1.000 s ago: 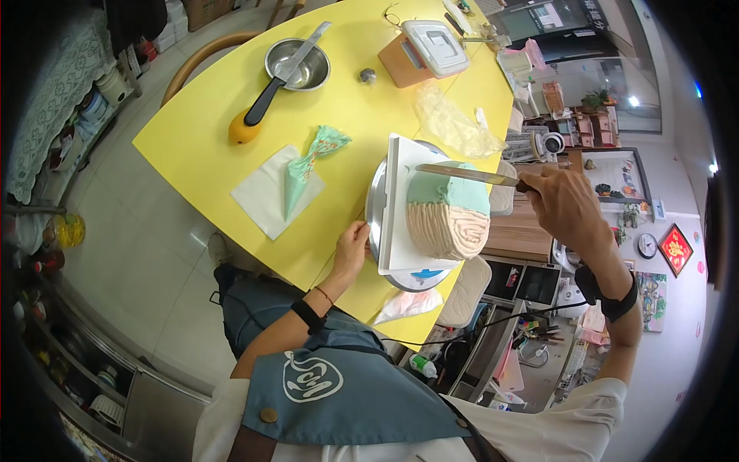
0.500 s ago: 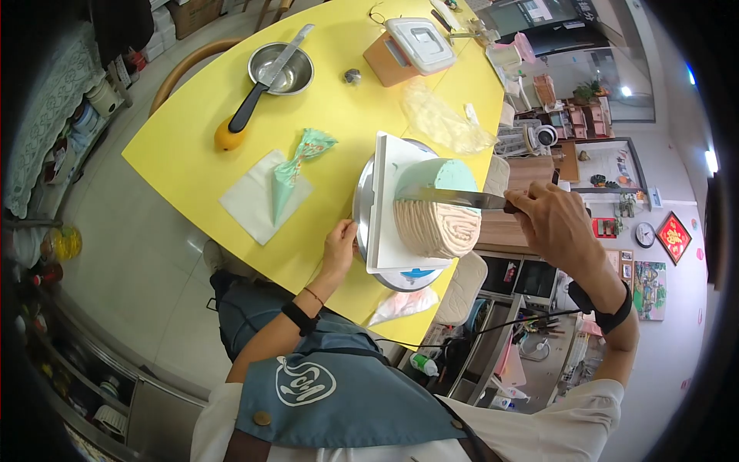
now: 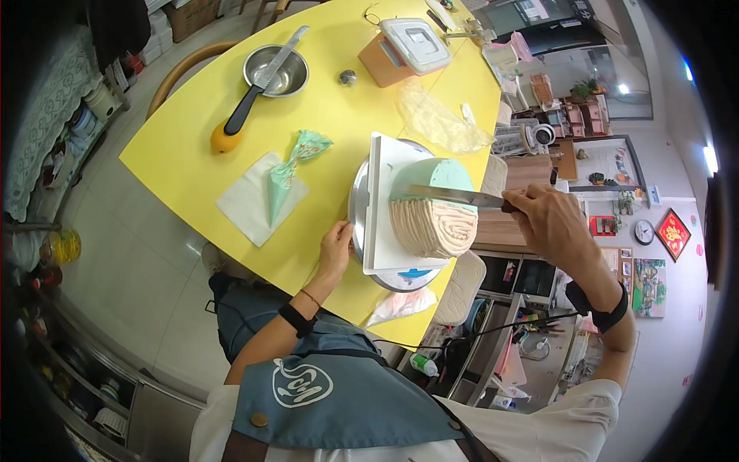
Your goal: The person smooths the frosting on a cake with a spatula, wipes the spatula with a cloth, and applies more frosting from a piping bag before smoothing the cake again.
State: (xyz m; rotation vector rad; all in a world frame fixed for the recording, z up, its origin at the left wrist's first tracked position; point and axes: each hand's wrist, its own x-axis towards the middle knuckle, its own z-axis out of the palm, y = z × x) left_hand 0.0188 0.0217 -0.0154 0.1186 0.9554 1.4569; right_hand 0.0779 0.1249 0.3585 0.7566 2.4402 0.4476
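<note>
A cake (image 3: pixel 433 227) with a smooth mint-green part and a part covered in piped beige cream lines stands on a white board (image 3: pixel 377 223). Under the board is a round metal cake turntable (image 3: pixel 357 202). My right hand (image 3: pixel 556 227) grips the handle of a palette knife (image 3: pixel 454 197), whose blade lies against the cake where the green meets the beige. At the turntable's near-left rim, my left hand (image 3: pixel 336 250) has its fingers curled on the edge.
A green piping bag (image 3: pixel 283 185) lies on a white cloth (image 3: pixel 245 204). Beyond it, a serrated knife (image 3: pixel 265 81) rests across a steel bowl (image 3: pixel 300 75). A lidded container (image 3: pixel 385 63), crumpled clear plastic (image 3: pixel 439 123) and another piping bag (image 3: pixel 400 306) are also on the yellow table (image 3: pixel 185 146).
The view has shifted slightly. The palette knife's tip has moved a little to the right against the cake. My left hand stays at the turntable's rim.
</note>
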